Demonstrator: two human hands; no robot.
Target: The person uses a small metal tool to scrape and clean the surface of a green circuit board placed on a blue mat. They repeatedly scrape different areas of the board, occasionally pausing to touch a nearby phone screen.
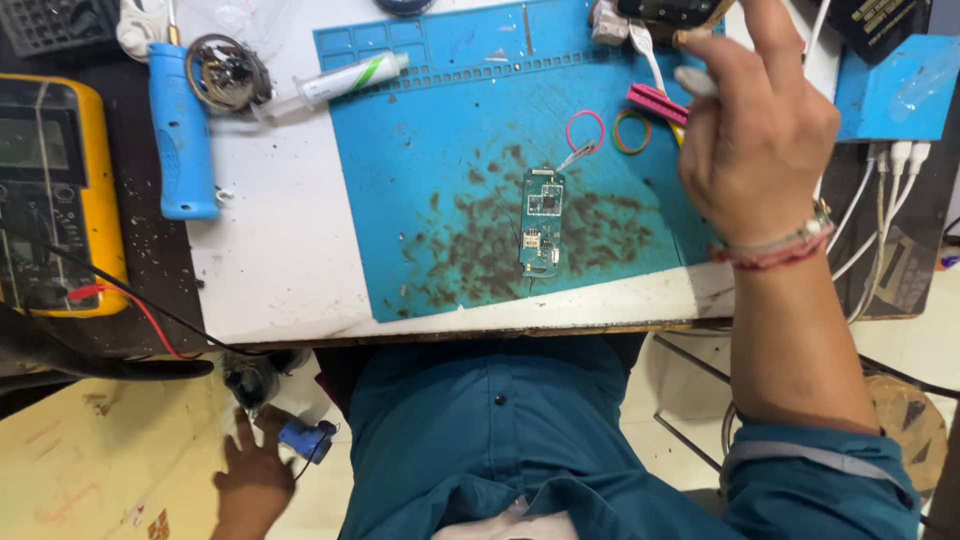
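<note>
A small green circuit board [541, 220] lies in the middle of a stained blue work mat [440, 130]. My right hand [760, 130] is raised over the mat's right edge, back toward the camera, fingers reaching up toward a dark device [668, 10] at the top edge. Whether it grips anything is hidden. A white-tipped tool [692, 82] shows by its knuckles. My left hand [255, 470] hangs below the table edge, touching a small blue object [305, 440] near the floor. A pink rubber band [585, 131] and a green-orange one [631, 132] lie above the board.
A yellow multimeter [50, 190] with red and black leads sits at the left. A blue tool handle [180, 130], a solder coil [226, 72] and a syringe [340, 82] lie on the white tabletop. A pink strip [652, 100], a blue box [890, 90] and white cables [880, 200] are at the right.
</note>
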